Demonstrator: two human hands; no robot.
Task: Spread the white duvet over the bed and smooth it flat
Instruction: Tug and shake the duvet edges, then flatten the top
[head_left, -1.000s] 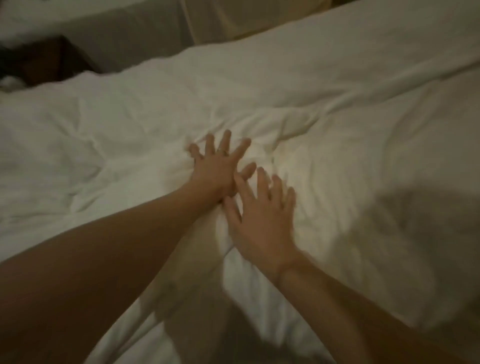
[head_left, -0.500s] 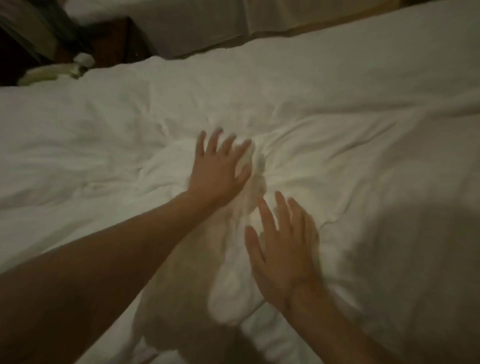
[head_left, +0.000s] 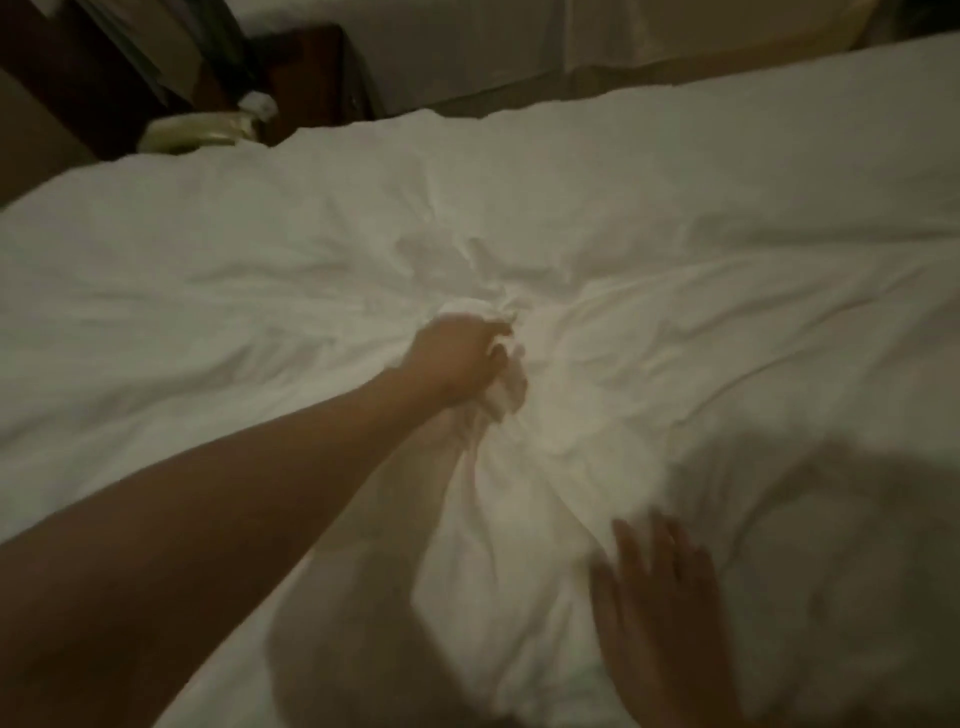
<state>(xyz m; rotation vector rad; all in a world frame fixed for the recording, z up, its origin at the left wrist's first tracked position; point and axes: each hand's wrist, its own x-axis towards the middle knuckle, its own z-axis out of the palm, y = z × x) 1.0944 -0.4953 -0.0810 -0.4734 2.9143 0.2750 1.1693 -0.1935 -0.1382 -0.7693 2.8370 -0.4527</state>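
Left grip: my left hand (head_left: 457, 358) is fisted on a bunch of the duvet (head_left: 675, 270), mid-bed.
Right grip: my right hand (head_left: 660, 618) is flat and spread, holding nothing, resting on the duvet near the bed's near edge.
Duvet: covers the bed, creases fanning out from my fist.
Risk: tugging this bunch could drag fresh wrinkles inward or pull the far edge short.
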